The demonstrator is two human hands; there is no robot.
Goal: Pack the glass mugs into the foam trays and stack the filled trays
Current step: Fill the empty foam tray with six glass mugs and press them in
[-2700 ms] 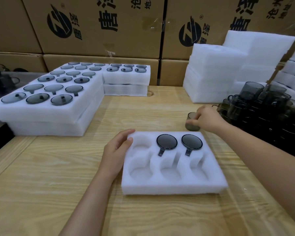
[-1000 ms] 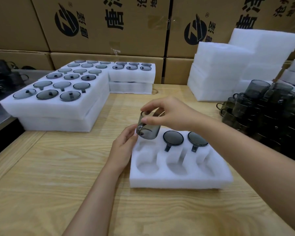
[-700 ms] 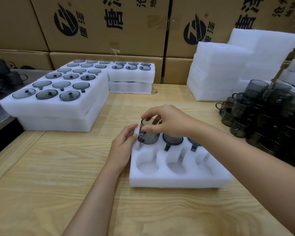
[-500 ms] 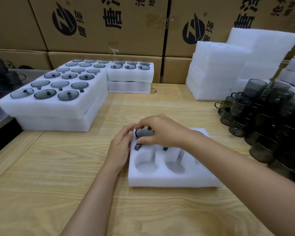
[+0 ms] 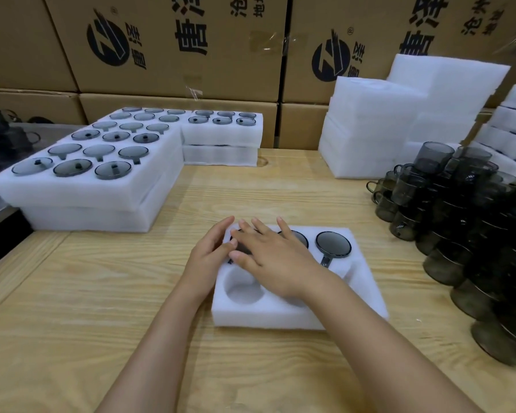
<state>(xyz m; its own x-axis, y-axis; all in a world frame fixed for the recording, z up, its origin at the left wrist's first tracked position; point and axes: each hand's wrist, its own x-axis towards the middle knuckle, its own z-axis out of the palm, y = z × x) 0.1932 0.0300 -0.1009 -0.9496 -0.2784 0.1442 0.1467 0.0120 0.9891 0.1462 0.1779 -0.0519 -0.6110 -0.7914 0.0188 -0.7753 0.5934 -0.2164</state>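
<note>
- Fingers (image 5: pixel 283 226) of the right hand (image 5: pixel 276 260) lie straight and spread, gripping nothing, palm down on the back row of the foam tray (image 5: pixel 280 318).
- Under that palm sits a dark glass mug (image 5: pixel 245 249) in the back-left pocket, mouth down; only a sliver of it shows between thumb and fingers.
- The left hand (image 5: pixel 209 259) rests against the tray's left edge, its fingers loosely straight along the back-left corner, its thumb touching the right hand.
- Two more mugs fill the same row: the middle mug (image 5: pixel 300 237) is half hidden by the right hand, and the right-hand mug (image 5: pixel 333 245) is in plain sight with its handle pointing forward.
- The front-left pocket (image 5: pixel 242 289) is empty; the forearm covers much of the other front pockets.
- Bare wooden table (image 5: pixel 102 293) lies open in front of the tray and on its left.
- On the right a heap of loose mugs (image 5: pixel 459 219) stands near the tray's right edge, not touching it.
- Stacked filled trays (image 5: pixel 96 192) occupy the far left corner, well apart.
- Blank foam stacks (image 5: pixel 370 129) and cardboard boxes (image 5: pixel 176 40) close off the back edge.
</note>
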